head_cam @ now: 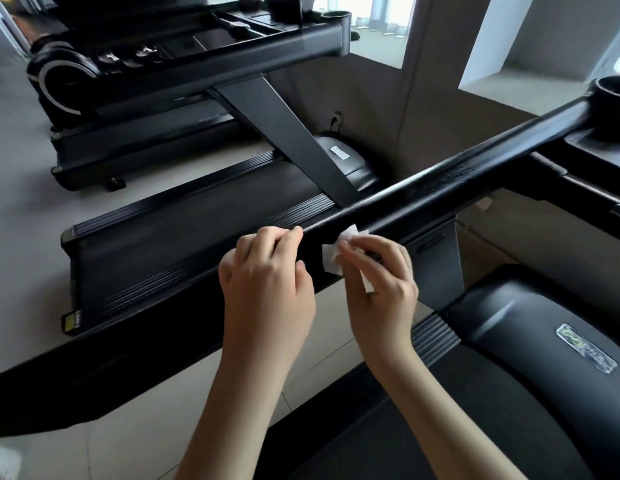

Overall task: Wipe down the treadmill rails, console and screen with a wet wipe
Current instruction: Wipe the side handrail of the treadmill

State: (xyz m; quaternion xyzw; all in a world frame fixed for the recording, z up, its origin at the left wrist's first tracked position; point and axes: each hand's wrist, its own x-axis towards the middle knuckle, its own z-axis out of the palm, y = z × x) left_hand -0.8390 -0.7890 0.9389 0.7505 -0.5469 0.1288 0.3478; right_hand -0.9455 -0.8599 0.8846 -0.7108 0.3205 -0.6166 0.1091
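Observation:
A black treadmill rail point(440, 185) runs diagonally from the lower left up to the console's cup holder point(613, 95) at the upper right. My right hand point(381, 292) pinches a small white wet wipe point(332, 254) and holds it against the side of the rail. My left hand point(267, 285) is just left of it, fingers curled over the rail's top edge. A stretch of the rail further up looks wet and streaked. The console and screen are mostly out of frame.
A second treadmill point(183, 220) stands parallel on the left, its console point(253, 36) at the top and its upright point(284, 133) slanting down. A third machine sits behind it. The motor cover point(544, 327) and belt of my treadmill lie lower right. Tiled floor between.

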